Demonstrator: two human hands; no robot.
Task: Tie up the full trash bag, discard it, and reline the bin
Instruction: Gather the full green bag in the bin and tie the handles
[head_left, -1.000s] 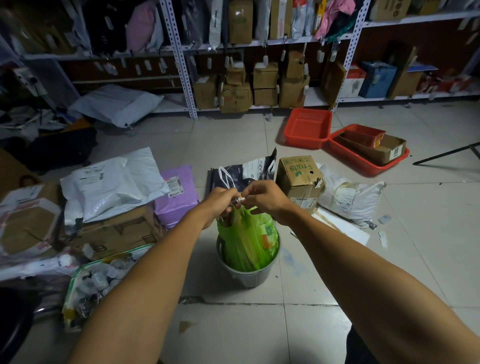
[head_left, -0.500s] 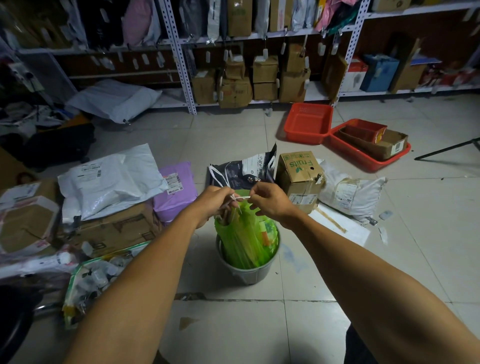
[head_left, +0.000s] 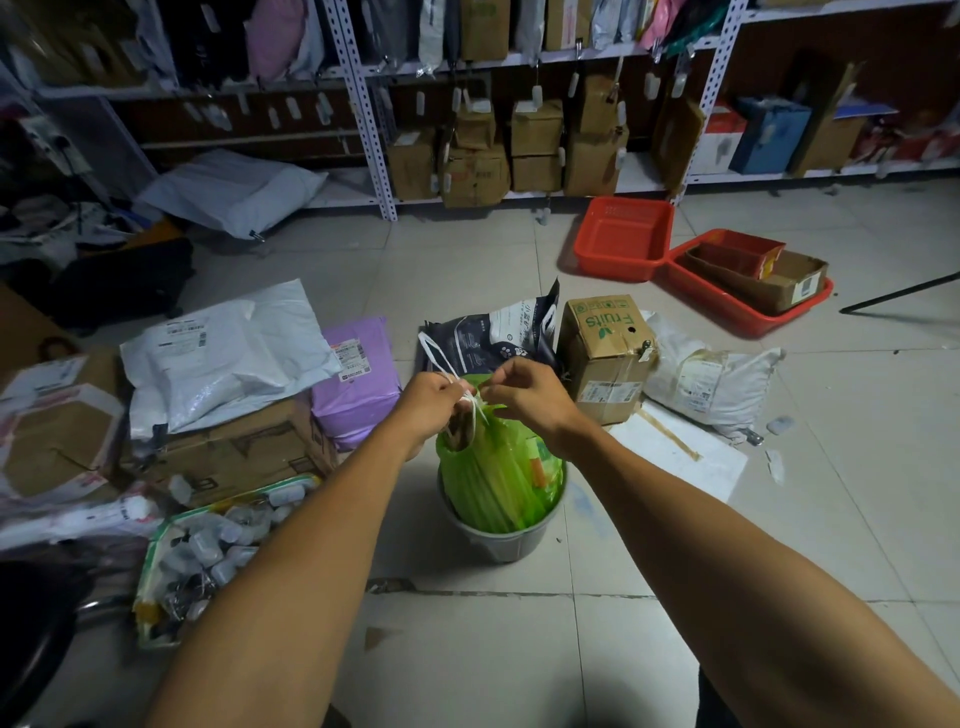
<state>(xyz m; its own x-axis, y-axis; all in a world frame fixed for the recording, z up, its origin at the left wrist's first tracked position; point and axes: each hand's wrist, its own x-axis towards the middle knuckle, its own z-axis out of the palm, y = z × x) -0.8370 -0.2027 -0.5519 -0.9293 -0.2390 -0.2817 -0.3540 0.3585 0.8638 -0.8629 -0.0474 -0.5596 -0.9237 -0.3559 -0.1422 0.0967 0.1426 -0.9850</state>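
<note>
Cardboard box (head_left: 605, 353) printed "Fruits", green trash bag (head_left: 493, 478) in grey bin (head_left: 501, 540), left hand (head_left: 428, 402) and right hand (head_left: 524, 392) pinching its white drawstring (head_left: 475, 408) just above

bare floor (head_left: 467, 649) at 6 o'clock of the bin (head_left: 501, 540); fruits box (head_left: 605, 358) crowds 1 o'clock, purple parcel (head_left: 356, 384) 10 o'clock.

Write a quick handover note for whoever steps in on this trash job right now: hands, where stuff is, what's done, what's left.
Left hand and right hand: both pinch the white drawstring at the mouth of the green trash bag.
The bag sits in the grey bin on the floor.
Done: mouth gathered.
Left: finish the knot, lift the bag out, discard it, reline the bin. No fresh liner visible.
</note>
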